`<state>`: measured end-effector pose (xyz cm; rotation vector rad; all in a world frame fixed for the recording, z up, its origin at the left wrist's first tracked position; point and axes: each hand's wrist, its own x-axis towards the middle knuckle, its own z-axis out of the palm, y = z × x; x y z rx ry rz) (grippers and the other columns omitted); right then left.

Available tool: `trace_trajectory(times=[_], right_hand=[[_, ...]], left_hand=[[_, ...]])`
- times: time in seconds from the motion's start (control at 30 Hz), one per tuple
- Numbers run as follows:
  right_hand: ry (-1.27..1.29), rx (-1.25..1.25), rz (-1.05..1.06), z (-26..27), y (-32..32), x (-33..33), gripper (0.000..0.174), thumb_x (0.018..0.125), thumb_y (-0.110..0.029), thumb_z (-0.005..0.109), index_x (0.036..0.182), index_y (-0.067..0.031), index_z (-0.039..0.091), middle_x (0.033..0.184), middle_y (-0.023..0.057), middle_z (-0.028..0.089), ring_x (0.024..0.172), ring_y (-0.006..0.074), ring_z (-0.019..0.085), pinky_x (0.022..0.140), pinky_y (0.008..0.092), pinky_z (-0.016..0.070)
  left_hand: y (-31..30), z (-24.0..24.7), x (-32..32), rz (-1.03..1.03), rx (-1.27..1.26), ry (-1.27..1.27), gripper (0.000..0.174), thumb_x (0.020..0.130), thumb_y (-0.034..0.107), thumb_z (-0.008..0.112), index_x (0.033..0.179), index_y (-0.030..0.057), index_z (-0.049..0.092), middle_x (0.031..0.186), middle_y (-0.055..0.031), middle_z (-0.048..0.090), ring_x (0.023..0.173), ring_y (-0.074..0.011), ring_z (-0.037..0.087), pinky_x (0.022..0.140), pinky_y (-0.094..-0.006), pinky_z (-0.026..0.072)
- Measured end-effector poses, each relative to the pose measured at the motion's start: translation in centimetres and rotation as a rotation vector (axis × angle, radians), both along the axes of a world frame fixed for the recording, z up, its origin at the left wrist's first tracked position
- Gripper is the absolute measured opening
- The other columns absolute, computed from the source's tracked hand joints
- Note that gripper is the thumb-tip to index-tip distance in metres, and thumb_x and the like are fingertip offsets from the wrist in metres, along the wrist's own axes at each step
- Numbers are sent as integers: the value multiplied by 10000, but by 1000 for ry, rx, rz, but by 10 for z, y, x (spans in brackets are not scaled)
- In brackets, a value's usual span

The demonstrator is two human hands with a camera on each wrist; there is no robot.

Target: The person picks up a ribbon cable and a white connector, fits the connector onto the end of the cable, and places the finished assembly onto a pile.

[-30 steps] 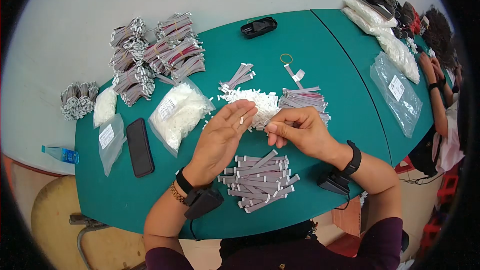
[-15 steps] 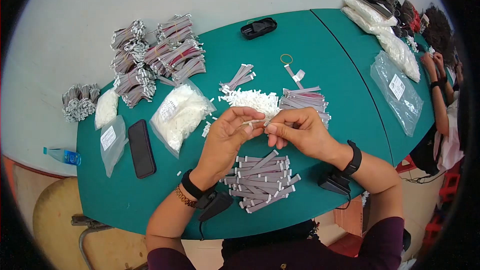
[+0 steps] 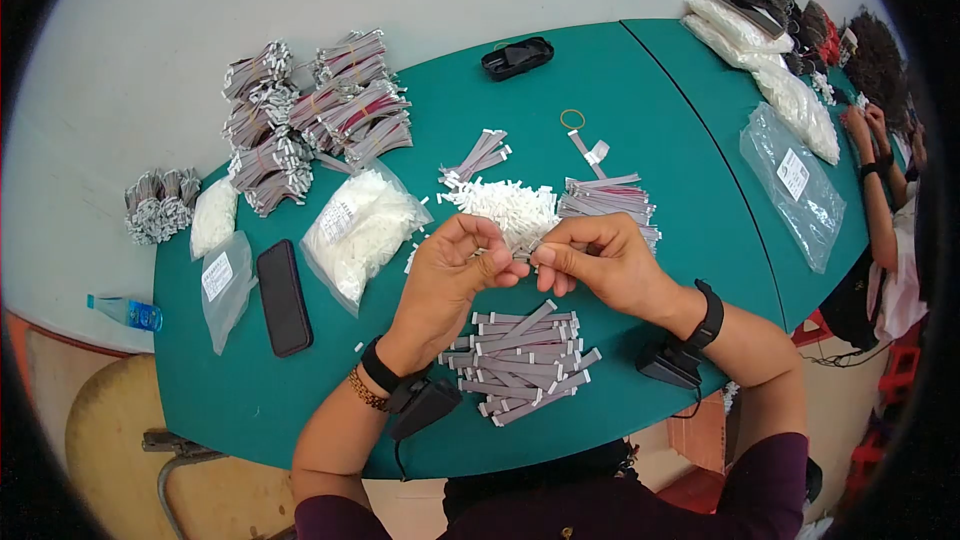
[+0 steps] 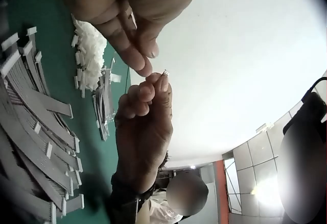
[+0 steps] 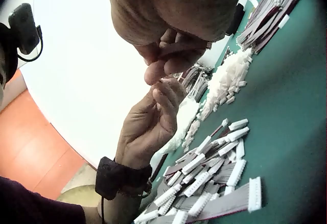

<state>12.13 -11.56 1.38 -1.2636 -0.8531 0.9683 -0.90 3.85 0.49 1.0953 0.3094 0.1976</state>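
Near the white housings (image 3: pixel 510 208), the left hand (image 3: pixel 450 280) and right hand (image 3: pixel 610 260) meet with their fingertips very close. The right hand pinches a grey ribbon cable (image 5: pixel 185 46), partly hidden by its fingers in the right wrist view. A tiny connector end (image 4: pixel 166 73) sticks out at its fingertips in the left wrist view. Thumb and fingers of the left hand are curled together at the tips; the small white piece there is hidden from view. Below both hands lies a loose pile of grey ribbon cables (image 3: pixel 520 360).
Bundled cables (image 3: pixel 350 105) stand at the back left. A bag of white parts (image 3: pixel 355 230), a phone (image 3: pixel 285 298) and a bottle (image 3: pixel 125 312) are on the left. More cables (image 3: pixel 605 198), a black case (image 3: pixel 517 58) and a plastic bag (image 3: pixel 795 185) lie beyond. Another person's arms (image 3: pixel 875 205) are at right.
The left hand has turned from an open palm bearing a small white piece to curled, pinching fingers, and has moved to the right hand's fingertips. The right hand has barely moved.
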Motion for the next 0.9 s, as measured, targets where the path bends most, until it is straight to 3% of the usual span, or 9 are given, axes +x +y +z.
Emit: trace_trajectory(times=[0.23,0.63,0.9], right_hand=[[1,-7,4,1,0,0,161,902,-126,550,876,-1,647,721,33,635,608,54,561,562,187,462],[3,-1,12,0,1,-1,162,899,-140,561,871,-8,649,711,38,638,605,64,572,546,191,462],[4,-49,69,-2,0,-2,167,902,-160,556,863,-29,652,690,31,632,584,58,558,525,188,436]], left_hand=[[2,-1,-2,-5,-18,23,182,867,126,611,994,-3,589,836,-28,597,714,-101,570,638,-224,464],[1,-7,-2,-44,-49,-34,220,888,87,566,1081,-16,583,859,-31,599,779,-94,556,726,-222,458],[1,-4,-3,-132,-197,-27,236,892,89,557,1102,-19,570,882,-26,592,767,-86,540,729,-225,454]])
